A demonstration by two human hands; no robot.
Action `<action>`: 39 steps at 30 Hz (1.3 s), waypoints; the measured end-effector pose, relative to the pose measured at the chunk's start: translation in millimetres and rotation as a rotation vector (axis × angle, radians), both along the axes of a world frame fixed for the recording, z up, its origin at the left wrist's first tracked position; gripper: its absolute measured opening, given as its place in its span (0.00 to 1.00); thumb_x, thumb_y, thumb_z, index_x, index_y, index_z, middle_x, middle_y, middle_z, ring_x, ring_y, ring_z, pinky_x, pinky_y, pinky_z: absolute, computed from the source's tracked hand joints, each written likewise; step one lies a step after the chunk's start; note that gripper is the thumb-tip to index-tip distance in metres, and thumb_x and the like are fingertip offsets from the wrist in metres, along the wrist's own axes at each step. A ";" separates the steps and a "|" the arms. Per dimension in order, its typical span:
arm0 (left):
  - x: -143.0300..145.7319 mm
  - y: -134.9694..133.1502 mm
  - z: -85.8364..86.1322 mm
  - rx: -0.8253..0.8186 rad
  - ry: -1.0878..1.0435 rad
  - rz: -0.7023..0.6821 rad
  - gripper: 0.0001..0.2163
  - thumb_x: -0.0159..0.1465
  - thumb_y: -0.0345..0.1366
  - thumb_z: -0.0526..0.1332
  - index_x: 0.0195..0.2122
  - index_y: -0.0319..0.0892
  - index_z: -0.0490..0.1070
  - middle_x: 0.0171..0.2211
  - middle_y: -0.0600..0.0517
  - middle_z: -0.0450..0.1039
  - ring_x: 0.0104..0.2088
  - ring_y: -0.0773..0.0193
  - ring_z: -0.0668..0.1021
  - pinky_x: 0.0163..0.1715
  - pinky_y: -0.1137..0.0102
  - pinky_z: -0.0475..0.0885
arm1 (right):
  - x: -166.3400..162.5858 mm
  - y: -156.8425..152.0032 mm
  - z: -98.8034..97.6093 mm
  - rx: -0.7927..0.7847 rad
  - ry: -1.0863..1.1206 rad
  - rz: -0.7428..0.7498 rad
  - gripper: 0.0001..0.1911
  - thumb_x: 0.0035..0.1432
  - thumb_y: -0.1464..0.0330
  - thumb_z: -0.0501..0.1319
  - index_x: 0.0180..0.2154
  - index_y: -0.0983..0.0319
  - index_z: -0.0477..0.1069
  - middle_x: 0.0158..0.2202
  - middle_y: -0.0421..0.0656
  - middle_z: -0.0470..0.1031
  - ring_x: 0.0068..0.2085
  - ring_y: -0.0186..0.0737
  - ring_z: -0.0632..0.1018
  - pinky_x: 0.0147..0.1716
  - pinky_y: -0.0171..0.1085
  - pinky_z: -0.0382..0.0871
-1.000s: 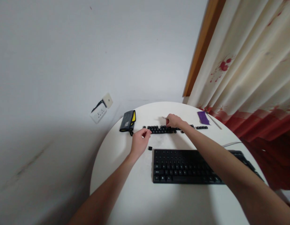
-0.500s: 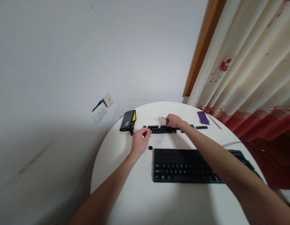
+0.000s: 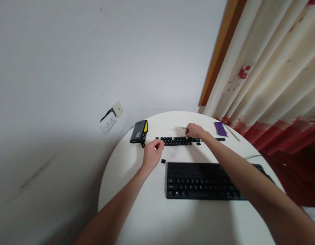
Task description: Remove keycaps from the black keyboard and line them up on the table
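Pinches thin silver metal tool (image 3: pixel 184 128) in right hand (image 3: pixel 195 131), fingers closed round it, tip poking out left, at far side of row of loose black plastic keycaps (image 3: pixel 176 141) on round white table (image 3: pixel 152 217). Curls left hand (image 3: pixel 152 154) at row's left end, fingertips nearly together; cannot tell if anything held. Probably light, rigid, slick, easily scattered; best pinched by opposite sides, one cap at a time. Single loose black keycap (image 3: pixel 162 161) between row and black computer keyboard (image 3: pixel 198 180). Grey-and-yellow fabric pouch (image 3: pixel 139 132) far left.
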State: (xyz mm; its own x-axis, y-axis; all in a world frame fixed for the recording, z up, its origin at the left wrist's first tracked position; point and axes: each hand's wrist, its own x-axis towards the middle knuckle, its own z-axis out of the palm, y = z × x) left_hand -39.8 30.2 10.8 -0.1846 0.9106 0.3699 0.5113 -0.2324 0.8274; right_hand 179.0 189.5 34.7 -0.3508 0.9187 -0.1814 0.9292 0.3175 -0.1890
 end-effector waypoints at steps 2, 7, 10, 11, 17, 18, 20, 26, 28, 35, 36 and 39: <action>0.2 -0.1 0.4 -0.002 0.007 -0.003 0.10 0.63 0.36 0.56 0.29 0.41 0.76 0.25 0.53 0.75 0.27 0.64 0.74 0.29 0.72 0.66 | 1.8 -1.7 -2.7 -0.007 -0.007 0.005 0.10 0.48 0.71 0.68 0.36 0.61 0.81 0.38 0.48 0.81 0.38 0.44 0.80 0.37 0.35 0.69; 0.9 -0.3 1.8 -0.002 0.012 0.001 0.10 0.63 0.35 0.57 0.29 0.40 0.75 0.25 0.53 0.75 0.27 0.65 0.74 0.28 0.73 0.66 | -0.8 -2.7 -8.2 -0.021 -0.007 0.011 0.10 0.49 0.71 0.68 0.37 0.60 0.81 0.39 0.47 0.81 0.39 0.43 0.80 0.38 0.35 0.69; 0.9 -0.4 2.4 -0.006 0.016 0.002 0.10 0.63 0.35 0.57 0.29 0.40 0.75 0.24 0.54 0.75 0.26 0.65 0.74 0.28 0.73 0.66 | -1.3 -2.0 -6.6 -0.011 0.005 0.006 0.11 0.49 0.72 0.67 0.38 0.59 0.81 0.39 0.46 0.81 0.40 0.42 0.79 0.38 0.34 0.69; 0.8 -0.3 2.4 -0.007 0.017 0.002 0.10 0.63 0.36 0.57 0.29 0.40 0.75 0.24 0.54 0.75 0.26 0.65 0.74 0.28 0.73 0.66 | -0.4 -2.2 -5.1 0.001 0.010 0.000 0.12 0.49 0.72 0.67 0.39 0.59 0.81 0.40 0.47 0.81 0.40 0.42 0.79 0.38 0.34 0.68; 0.1 0.8 1.1 0.003 0.012 0.007 0.10 0.63 0.36 0.57 0.28 0.40 0.75 0.24 0.54 0.75 0.27 0.65 0.74 0.28 0.73 0.65 | 20.4 -17.8 1.7 0.063 0.038 -0.028 0.12 0.53 0.69 0.65 0.40 0.59 0.80 0.40 0.46 0.80 0.39 0.42 0.79 0.35 0.33 0.66; 0.3 0.9 0.9 0.001 0.009 0.006 0.10 0.63 0.36 0.57 0.28 0.40 0.75 0.24 0.54 0.75 0.27 0.65 0.74 0.28 0.73 0.65 | 25.2 -22.8 1.0 0.063 0.039 -0.030 0.11 0.53 0.69 0.65 0.39 0.59 0.80 0.38 0.46 0.80 0.39 0.42 0.79 0.35 0.33 0.65; 1.2 0.9 0.4 -0.007 0.004 0.003 0.10 0.63 0.36 0.57 0.29 0.40 0.75 0.24 0.54 0.75 0.26 0.65 0.74 0.28 0.73 0.66 | 33.6 -33.0 -1.8 0.059 0.040 -0.029 0.10 0.53 0.70 0.64 0.38 0.59 0.80 0.37 0.45 0.80 0.38 0.41 0.79 0.33 0.33 0.64; 3.1 0.2 -0.7 -0.003 0.018 -0.008 0.10 0.63 0.36 0.57 0.30 0.41 0.76 0.24 0.54 0.75 0.26 0.65 0.74 0.28 0.72 0.66 | 39.7 -52.4 -12.8 0.063 0.043 -0.021 0.10 0.54 0.69 0.63 0.38 0.57 0.80 0.38 0.44 0.81 0.39 0.42 0.79 0.33 0.32 0.63; 3.1 0.2 -0.9 -0.004 0.024 -0.009 0.10 0.63 0.36 0.57 0.30 0.41 0.76 0.23 0.54 0.75 0.26 0.64 0.74 0.28 0.72 0.66 | 36.3 -54.9 -14.7 0.067 0.035 -0.022 0.08 0.54 0.69 0.63 0.36 0.57 0.80 0.37 0.45 0.81 0.39 0.44 0.79 0.34 0.33 0.64; 2.0 0.3 -1.7 0.002 0.037 -0.014 0.11 0.64 0.37 0.57 0.30 0.41 0.76 0.23 0.54 0.74 0.26 0.64 0.74 0.28 0.72 0.66 | 23.6 -61.4 -18.6 0.111 0.019 0.008 0.08 0.55 0.69 0.61 0.35 0.58 0.79 0.37 0.47 0.80 0.39 0.45 0.79 0.35 0.34 0.64; 2.1 0.2 -1.7 0.002 0.035 -0.014 0.11 0.64 0.37 0.57 0.30 0.41 0.76 0.23 0.54 0.74 0.26 0.64 0.74 0.28 0.72 0.66 | 22.7 -62.4 -19.3 0.116 0.018 0.013 0.08 0.55 0.69 0.61 0.35 0.58 0.79 0.37 0.47 0.80 0.39 0.45 0.79 0.35 0.34 0.64; 3.0 0.0 -1.1 0.005 0.027 -0.009 0.10 0.63 0.37 0.57 0.29 0.41 0.76 0.23 0.54 0.74 0.26 0.64 0.74 0.28 0.72 0.66 | 22.1 -65.2 -20.9 0.125 0.015 0.022 0.08 0.56 0.69 0.61 0.36 0.58 0.78 0.38 0.47 0.80 0.40 0.45 0.79 0.35 0.34 0.64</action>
